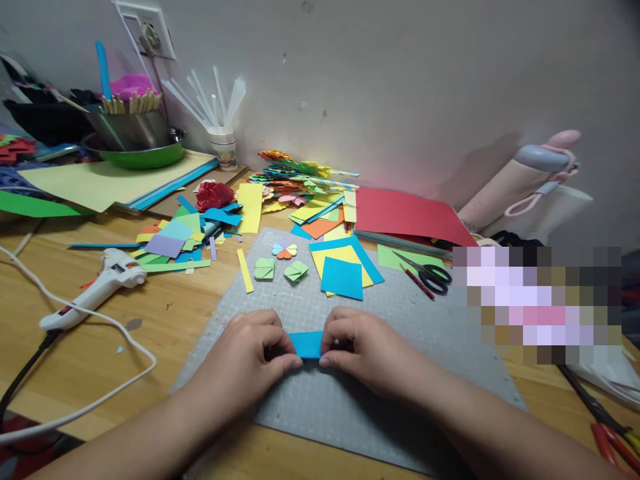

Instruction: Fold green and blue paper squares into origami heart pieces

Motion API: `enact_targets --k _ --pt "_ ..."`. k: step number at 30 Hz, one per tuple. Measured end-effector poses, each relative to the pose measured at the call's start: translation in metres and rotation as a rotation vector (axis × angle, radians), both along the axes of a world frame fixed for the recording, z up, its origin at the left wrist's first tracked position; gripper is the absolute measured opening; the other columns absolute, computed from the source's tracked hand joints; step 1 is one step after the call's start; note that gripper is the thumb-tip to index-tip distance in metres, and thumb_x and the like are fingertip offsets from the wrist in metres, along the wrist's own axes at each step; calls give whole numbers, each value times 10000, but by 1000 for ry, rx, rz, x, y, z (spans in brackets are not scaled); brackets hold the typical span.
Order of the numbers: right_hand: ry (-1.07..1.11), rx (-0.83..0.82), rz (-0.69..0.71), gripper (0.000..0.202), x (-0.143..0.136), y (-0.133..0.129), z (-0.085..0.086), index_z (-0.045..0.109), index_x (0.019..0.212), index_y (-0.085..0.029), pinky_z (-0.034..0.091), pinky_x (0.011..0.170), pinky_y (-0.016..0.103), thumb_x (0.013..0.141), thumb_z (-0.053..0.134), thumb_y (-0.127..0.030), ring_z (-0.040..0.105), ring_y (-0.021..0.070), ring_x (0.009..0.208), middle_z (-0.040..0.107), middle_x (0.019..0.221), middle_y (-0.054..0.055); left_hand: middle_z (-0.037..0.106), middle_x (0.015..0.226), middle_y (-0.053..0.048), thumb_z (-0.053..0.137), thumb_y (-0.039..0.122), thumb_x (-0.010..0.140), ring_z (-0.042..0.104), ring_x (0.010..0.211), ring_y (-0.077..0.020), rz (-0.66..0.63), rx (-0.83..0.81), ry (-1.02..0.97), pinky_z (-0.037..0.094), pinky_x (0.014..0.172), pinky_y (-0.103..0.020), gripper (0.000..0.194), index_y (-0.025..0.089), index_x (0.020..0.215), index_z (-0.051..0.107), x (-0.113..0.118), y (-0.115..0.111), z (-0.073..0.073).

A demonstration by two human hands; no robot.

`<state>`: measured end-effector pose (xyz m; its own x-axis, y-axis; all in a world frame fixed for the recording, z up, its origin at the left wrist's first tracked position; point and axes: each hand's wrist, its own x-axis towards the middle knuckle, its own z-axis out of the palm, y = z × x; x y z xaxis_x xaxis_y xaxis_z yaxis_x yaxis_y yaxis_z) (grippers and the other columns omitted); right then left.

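Forearms (135, 420) cross the front of the desk (185, 293); the left hand (255, 347) pinches the left end of a blue paper (307, 345), the right hand (363, 343) its right end, over a gray mat (310, 407). Around them, left to right, lie a white glue gun (95, 290), two green folded papers (264, 269), a blue square (343, 277), a pencil (417, 282) and black scissors (420, 268).

Both ends of the folded blue paper (307, 345) are hidden by the fingers of the left hand (254, 350) and the right hand (369, 350). At the right, a coarse pixelated patch (537, 305) covers whatever lies beneath it. The glue gun (93, 293) has its black cord (25, 370) cut by the left edge. The print on the paper cup (227, 152) is too small to read.
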<state>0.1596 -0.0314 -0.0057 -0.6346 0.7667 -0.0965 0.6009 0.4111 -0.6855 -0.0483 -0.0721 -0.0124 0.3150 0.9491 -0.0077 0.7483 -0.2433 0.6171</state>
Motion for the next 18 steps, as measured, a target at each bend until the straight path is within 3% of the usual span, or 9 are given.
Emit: enact_targets --k 4,8,14,18 --pt "-8 50 39 150 1 -3 -1 693 757 -236 406 659 244 696 762 -119 562 138 772 600 803 -21 620 745 11 699 301 759 570 766 -180 -83 69 26 373 691 -323 72 242 717 694 -1 -3 -2" --pt "-38 79 58 86 0 -7 2 696 763 -226 413 669 254 740 730 -151 569 144 772 606 815 -8 625 816 -11 603 238 833 553 807 -201 -172 179 106 346 716 -360 98 228 770 678 0 -7 -2" --pt "-76 67 -11 67 -2 -10 5 673 781 -196 418 657 269 820 632 -160 568 154 751 601 803 15 589 783 -7 611 284 823 534 807 -207 -5 63 97 351 715 -358 125 229 725 666 5 -9 3" --pt "-96 68 -46 78 -3 -11 3 625 740 -181 423 654 275 817 623 -169 560 155 743 583 832 25 585 756 -4 606 282 819 534 792 -201 34 20 52 362 708 -349 152 214 689 647 8 -7 3"
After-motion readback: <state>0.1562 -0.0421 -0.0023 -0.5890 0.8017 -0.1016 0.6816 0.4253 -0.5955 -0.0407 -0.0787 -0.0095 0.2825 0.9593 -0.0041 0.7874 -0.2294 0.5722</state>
